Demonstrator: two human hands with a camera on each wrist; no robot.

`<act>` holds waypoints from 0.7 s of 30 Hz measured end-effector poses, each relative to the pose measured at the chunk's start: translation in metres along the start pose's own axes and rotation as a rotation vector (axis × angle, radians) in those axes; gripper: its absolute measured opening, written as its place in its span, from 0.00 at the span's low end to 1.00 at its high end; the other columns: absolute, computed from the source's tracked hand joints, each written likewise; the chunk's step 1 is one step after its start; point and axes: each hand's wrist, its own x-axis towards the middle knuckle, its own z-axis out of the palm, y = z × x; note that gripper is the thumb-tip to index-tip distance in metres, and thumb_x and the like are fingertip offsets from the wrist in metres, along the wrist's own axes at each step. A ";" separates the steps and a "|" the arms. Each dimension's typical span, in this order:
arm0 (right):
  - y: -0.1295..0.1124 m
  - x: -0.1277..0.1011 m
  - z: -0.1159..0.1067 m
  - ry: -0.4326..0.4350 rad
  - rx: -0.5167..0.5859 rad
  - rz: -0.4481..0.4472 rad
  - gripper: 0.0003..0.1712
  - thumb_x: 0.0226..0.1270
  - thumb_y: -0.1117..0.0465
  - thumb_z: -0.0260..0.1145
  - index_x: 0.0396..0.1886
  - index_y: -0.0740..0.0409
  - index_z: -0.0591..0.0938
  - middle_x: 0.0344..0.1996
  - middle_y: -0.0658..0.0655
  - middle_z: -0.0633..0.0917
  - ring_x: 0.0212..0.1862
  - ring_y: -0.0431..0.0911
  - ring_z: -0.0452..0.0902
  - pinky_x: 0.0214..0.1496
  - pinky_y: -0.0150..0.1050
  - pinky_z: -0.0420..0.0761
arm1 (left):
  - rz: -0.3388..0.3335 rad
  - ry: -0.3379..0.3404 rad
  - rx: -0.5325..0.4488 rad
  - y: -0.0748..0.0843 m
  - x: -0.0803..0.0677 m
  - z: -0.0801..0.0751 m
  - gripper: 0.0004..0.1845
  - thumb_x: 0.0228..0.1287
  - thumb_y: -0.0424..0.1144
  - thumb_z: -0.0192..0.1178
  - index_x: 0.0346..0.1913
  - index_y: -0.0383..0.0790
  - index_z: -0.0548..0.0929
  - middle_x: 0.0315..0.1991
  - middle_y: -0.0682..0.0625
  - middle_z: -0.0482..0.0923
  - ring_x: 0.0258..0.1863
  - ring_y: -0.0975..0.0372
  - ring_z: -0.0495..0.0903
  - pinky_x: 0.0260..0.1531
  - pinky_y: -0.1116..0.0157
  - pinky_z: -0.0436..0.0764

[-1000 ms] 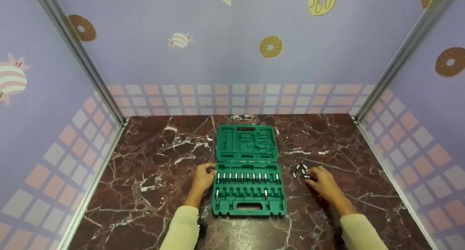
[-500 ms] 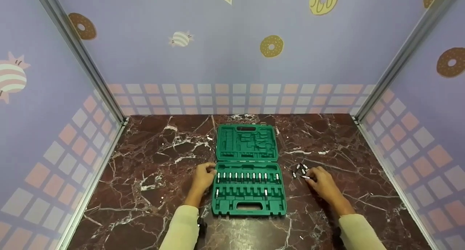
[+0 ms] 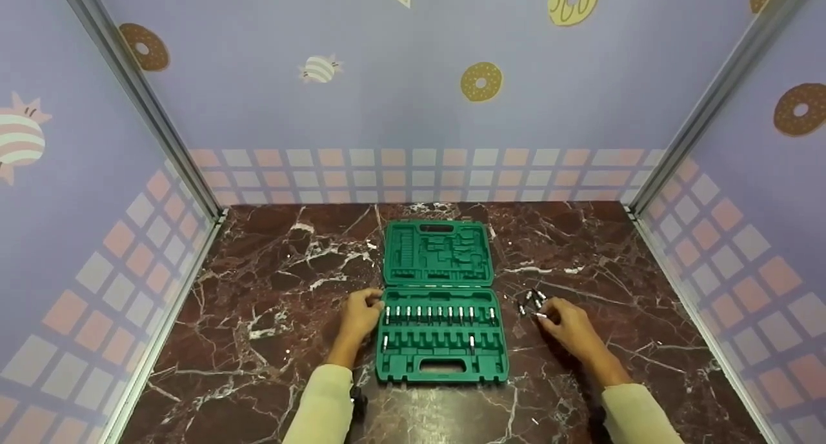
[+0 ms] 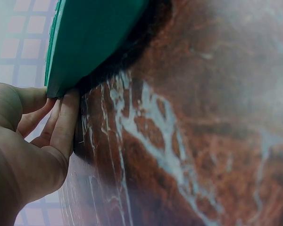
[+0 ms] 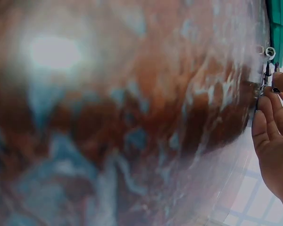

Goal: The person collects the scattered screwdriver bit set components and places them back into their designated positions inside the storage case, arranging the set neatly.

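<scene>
A green socket case (image 3: 400, 368) lies unfolded on the marbled table, its lid (image 3: 403, 279) toward the back wall. Silver bit sockets (image 3: 430, 314) fill most of its upper row; two more stand in the lower row. At the case's left side, my left hand (image 3: 360, 316) holds the edge, thumb above and fingers beneath in the left wrist view. Right of the case, my right hand (image 3: 571, 324) pinches a bit socket (image 3: 539, 315) between thumb and fingers; its dark tip shows in the right wrist view. Several loose bit sockets (image 3: 535, 295) lie just beyond those fingertips.
The dark red table (image 3: 284, 366) has white veins and small pale specks. Patterned purple panels (image 3: 413, 121) enclose it at the back and both sides, with metal posts (image 3: 677, 128) at the corners.
My right hand has picked at the loose pile and now holds one bit socket, shifted slightly left toward the case. The left hand stays at the case's edge.
</scene>
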 end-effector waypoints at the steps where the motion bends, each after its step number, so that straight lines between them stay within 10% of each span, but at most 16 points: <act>1: -0.002 0.000 0.000 -0.006 0.008 0.006 0.08 0.62 0.68 0.75 0.34 0.55 0.84 0.32 0.50 0.84 0.34 0.44 0.79 0.39 0.39 0.78 | -0.001 0.000 -0.001 0.000 0.000 0.000 0.10 0.66 0.31 0.67 0.48 0.38 0.91 0.38 0.45 0.88 0.41 0.51 0.85 0.49 0.49 0.80; 21: -0.049 0.015 0.010 -0.053 0.227 0.053 0.08 0.62 0.69 0.76 0.36 0.53 0.87 0.35 0.52 0.89 0.35 0.39 0.82 0.40 0.35 0.81 | 0.022 -0.003 -0.042 -0.002 0.000 0.001 0.10 0.66 0.28 0.66 0.48 0.35 0.90 0.37 0.43 0.87 0.40 0.51 0.84 0.45 0.50 0.82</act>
